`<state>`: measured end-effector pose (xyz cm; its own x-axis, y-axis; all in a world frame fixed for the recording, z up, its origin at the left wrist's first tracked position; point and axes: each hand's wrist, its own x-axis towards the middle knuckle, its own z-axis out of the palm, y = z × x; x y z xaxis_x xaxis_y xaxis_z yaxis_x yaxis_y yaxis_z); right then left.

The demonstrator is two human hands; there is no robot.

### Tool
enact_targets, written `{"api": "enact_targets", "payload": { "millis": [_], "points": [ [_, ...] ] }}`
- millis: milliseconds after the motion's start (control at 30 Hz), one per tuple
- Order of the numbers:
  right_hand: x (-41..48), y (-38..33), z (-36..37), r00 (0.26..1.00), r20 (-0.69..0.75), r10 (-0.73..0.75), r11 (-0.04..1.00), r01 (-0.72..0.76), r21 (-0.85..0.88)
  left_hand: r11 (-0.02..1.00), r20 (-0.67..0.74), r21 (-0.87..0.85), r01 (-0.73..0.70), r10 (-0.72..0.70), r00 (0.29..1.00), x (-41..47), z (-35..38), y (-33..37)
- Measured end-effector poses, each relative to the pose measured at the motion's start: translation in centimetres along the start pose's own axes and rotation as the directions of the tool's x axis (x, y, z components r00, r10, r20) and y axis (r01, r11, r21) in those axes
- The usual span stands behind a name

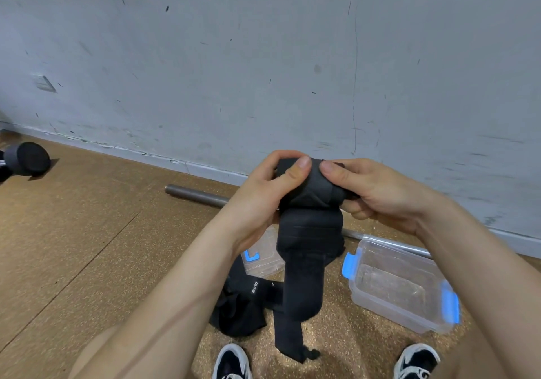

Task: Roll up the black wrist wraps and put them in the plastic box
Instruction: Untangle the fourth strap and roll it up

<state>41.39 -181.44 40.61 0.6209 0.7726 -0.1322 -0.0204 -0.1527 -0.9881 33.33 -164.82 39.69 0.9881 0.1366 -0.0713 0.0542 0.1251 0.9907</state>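
1. Your left hand (272, 185) and right hand (377, 194) are held close together at chest level. Both are clamped on the same black wrist wrap (310, 194), thumbs side by side on top and nearly touching.
2. The rolled part sits between your two palms. Its long axis runs left to right, from one hand to the other, dipping slightly toward the right.
3. The unrolled tail (301, 288) hangs straight down from the roll, its long axis vertical. Its end reaches the cork floor (87, 232) between your shoes. Judgement: the rolling is only partly done.
4. A second wrap (240, 308) lies crumpled on the floor, below your left forearm and unrolled.
5. The plastic box (389, 308) stands on the floor below and to the right of your hands, just beside the hanging tail. Its opening faces up, with the blue clips hanging outward.
6. The box's long axis runs from far-left to near-right. Your right hand is the nearer one, so the drop-off is judged to fall to that side.
7. The lid (263, 258) lies under your left wrist, apart from the box. A steel bar (196, 195) lies along the wall behind.
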Motion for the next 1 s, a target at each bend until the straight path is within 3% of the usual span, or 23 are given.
{"api": "enact_targets", "payload": {
  "millis": [133,233,300,433,567,767,1000],
  "points": [
    [-0.3,0.1,-0.2,1.0,-0.02,0.025,0.998,-0.023,0.061,0.983,-0.039,0.08,-0.163,0.167,0.985,0.3,-0.4,-0.1],
    [-0.5,0.1,-0.4,0.989,-0.002,0.151,0.984,-0.15,0.098,0.962,0.021,0.144,-0.233,0.232,0.972,0.3,-0.9,-0.2],
    [-0.4,0.4,-0.4,0.987,0.046,0.155,0.981,-0.159,0.113,0.947,0.065,0.201,-0.253,0.245,0.967,0.1,-1.0,-0.2],
    [0.0,0.7,-0.4,0.995,0.057,0.088,0.981,-0.096,0.17,0.954,0.111,0.225,-0.197,0.176,0.978,0.0,-1.5,-0.2],
    [0.2,0.7,-0.4,0.999,0.003,0.034,0.986,-0.034,0.161,0.999,0.035,0.025,-0.027,0.026,0.999,-0.1,-1.3,0.0],
    [0.3,1.2,0.5,0.997,-0.078,-0.009,0.995,0.017,0.103,0.97,0.014,0.229,0.08,-0.086,0.996,-0.1,-1.2,0.5],
    [0.0,0.6,0.5,0.991,0.109,0.081,0.98,-0.099,0.17,0.983,-0.052,0.167,-0.076,0.086,0.995,-0.1,-0.9,0.7]
  ]
}}
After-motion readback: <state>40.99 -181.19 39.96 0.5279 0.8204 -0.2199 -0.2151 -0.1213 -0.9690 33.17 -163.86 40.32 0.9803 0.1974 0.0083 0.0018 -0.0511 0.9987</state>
